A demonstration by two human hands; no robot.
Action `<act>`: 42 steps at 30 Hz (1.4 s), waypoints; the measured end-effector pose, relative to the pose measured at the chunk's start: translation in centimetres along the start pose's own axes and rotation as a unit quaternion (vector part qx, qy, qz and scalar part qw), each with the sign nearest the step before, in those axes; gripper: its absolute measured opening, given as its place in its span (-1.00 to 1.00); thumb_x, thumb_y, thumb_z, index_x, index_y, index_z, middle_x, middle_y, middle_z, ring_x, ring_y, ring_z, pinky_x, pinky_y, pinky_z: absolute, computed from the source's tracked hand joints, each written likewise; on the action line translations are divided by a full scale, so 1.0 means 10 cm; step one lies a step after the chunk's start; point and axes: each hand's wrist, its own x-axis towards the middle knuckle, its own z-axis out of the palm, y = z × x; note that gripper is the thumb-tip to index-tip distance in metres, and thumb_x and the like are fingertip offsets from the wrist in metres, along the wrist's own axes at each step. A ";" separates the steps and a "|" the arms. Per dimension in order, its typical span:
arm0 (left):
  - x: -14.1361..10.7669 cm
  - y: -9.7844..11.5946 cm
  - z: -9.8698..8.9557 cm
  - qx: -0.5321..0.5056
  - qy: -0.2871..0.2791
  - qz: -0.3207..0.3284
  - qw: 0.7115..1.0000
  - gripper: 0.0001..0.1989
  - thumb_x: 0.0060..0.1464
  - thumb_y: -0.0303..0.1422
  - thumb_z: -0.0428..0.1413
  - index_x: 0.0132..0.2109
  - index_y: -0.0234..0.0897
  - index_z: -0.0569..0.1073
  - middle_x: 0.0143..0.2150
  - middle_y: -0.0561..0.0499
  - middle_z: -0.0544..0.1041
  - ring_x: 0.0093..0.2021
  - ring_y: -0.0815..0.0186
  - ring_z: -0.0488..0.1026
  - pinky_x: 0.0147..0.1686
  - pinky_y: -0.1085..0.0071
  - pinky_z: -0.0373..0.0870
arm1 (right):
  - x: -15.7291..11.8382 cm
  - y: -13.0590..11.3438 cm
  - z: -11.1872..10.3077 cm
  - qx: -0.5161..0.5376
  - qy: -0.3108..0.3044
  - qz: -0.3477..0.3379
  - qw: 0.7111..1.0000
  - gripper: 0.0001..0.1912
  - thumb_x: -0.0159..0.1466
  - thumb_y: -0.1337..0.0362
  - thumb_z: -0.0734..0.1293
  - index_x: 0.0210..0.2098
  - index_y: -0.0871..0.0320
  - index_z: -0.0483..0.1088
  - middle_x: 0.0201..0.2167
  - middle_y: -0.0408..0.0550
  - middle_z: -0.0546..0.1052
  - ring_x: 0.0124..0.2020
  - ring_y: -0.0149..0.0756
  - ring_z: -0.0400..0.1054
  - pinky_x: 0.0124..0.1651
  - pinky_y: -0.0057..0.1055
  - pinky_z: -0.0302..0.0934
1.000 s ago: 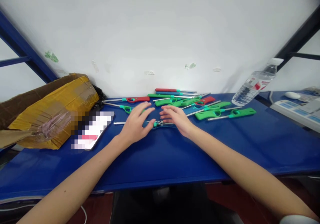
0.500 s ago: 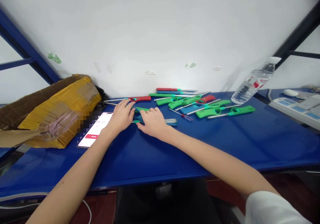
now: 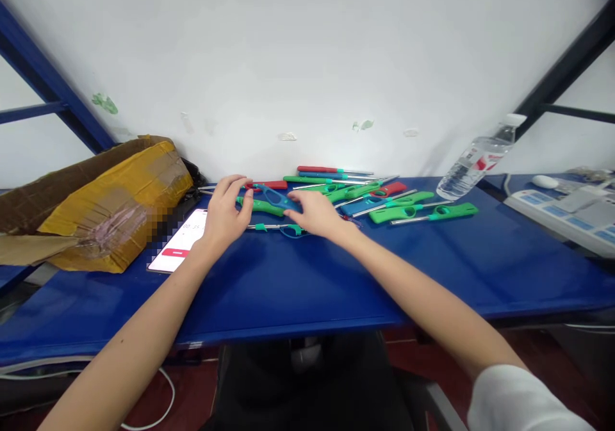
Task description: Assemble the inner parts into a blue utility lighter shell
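A blue half shell of a long-nosed lighter (image 3: pixel 276 196) is lifted and tilted above the table, with its trigger loop showing. My right hand (image 3: pixel 314 213) pinches its right end between thumb and fingers. By the shell's left end is my left hand (image 3: pixel 228 210), its thumb and fingers curved but apart. Below the shell lies the other lighter half (image 3: pixel 293 231), with a metal rod (image 3: pixel 273 227) and teal pieces along it. A green lighter (image 3: pixel 262 207) is just behind, and a red lighter (image 3: pixel 271 185) lies farther back.
Several green, red and blue lighters (image 3: pixel 406 214) are piled at the back right. A water bottle (image 3: pixel 475 165) leans against the wall near a power strip (image 3: pixel 562 216). On the left are a phone (image 3: pixel 177 245) and a taped cardboard box (image 3: pixel 115 213). The blue table (image 3: pixel 298 290) has a front edge.
The blue half shell has come up off the lower half and is raised in my right hand. My left hand has shifted slightly left, its fingers more apart.
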 end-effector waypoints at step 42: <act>-0.07 -0.28 -0.09 -0.032 -0.433 0.056 0.899 -0.72 0.20 -0.21 0.06 -0.09 -0.21 0.60 0.04 -0.12 0.53 0.06 0.07 0.44 0.10 0.15 0.37 | -0.52 0.48 -0.04 0.044 -0.052 -0.176 0.982 -0.58 0.37 0.25 0.26 0.18 0.20 0.38 0.04 0.15 0.55 0.06 -0.05 0.43 0.24 0.01 0.21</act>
